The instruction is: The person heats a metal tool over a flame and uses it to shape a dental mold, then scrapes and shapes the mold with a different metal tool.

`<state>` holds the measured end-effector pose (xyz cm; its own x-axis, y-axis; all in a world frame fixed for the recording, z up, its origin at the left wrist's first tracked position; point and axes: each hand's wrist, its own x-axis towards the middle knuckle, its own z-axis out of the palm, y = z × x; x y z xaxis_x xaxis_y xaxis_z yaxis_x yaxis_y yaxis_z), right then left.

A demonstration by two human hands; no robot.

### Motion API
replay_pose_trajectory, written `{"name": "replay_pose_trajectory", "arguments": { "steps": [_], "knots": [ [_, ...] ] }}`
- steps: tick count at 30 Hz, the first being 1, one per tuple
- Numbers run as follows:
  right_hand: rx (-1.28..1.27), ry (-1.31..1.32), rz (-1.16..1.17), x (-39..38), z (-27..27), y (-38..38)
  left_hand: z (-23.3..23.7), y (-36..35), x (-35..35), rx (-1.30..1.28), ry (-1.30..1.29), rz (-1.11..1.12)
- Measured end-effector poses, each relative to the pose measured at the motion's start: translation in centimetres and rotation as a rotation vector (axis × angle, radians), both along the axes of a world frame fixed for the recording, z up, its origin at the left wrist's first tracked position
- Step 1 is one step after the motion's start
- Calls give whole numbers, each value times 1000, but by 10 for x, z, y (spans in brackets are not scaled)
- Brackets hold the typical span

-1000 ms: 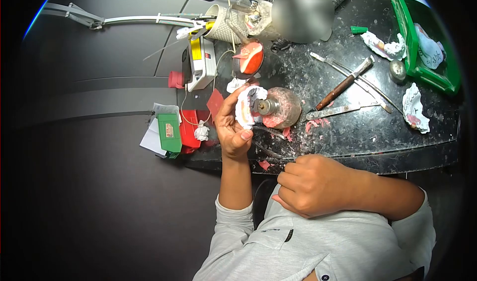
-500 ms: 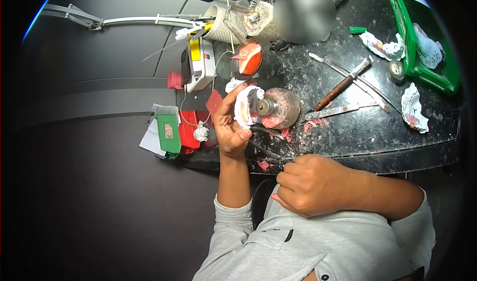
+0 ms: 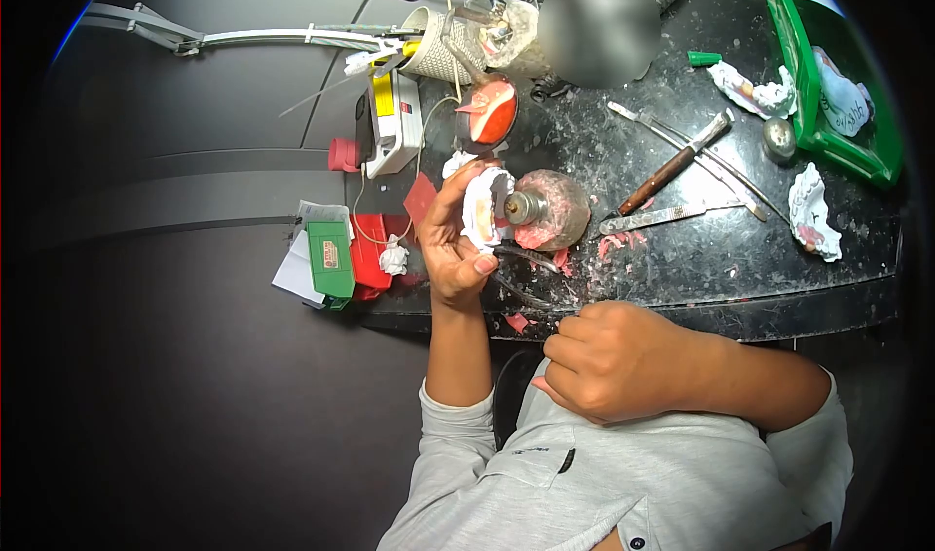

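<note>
The white dental cast (image 3: 477, 205) is near the centre of the frame, in the left hand (image 3: 454, 254) — that grip is closed round it, thumb at its lower end, near a pink-smeared bottle (image 3: 563, 210). The right hand (image 3: 596, 364), lower centre, is curled; whether its grip holds anything, I cannot tell. The black worktop (image 3: 682, 283), flecked with debris, bears 2 further casts (image 3: 815, 215) at right — and a grey wall (image 3: 234, 93) fills the upper left.

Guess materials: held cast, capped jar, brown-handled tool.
Cast: probably plaster; matt, chalky white.
Jar: likely glass, smeared but translucent; cap looks metal, dull grey sheen.
Tool: handle perhaps wood, brown satin; tip shiny, likely metal.
</note>
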<state>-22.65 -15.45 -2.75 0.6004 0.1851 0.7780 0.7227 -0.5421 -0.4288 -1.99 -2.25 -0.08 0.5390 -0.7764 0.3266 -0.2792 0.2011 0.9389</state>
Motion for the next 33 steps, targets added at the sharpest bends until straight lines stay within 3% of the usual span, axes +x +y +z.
{"name": "replay_pose_trajectory", "arguments": {
  "steps": [10,16,22,26,30,33],
  "knots": [
    [1,4,-5,0,-1,0,-4,-4,-6,-22,48,-20],
    [2,10,-2,0,-1,0,-9,5,-6,-172,138,13],
    [19,1,-4,1,0,0,-2,47,-10,-293,547,295],
    [-6,22,-3,2,5,-2,11,64,-24,-400,777,188],
    [12,31,-19,2,6,0,25,73,-50,-465,827,163],
    [25,31,-38,3,8,1,35,74,-70,-499,882,10]
  ]
}}
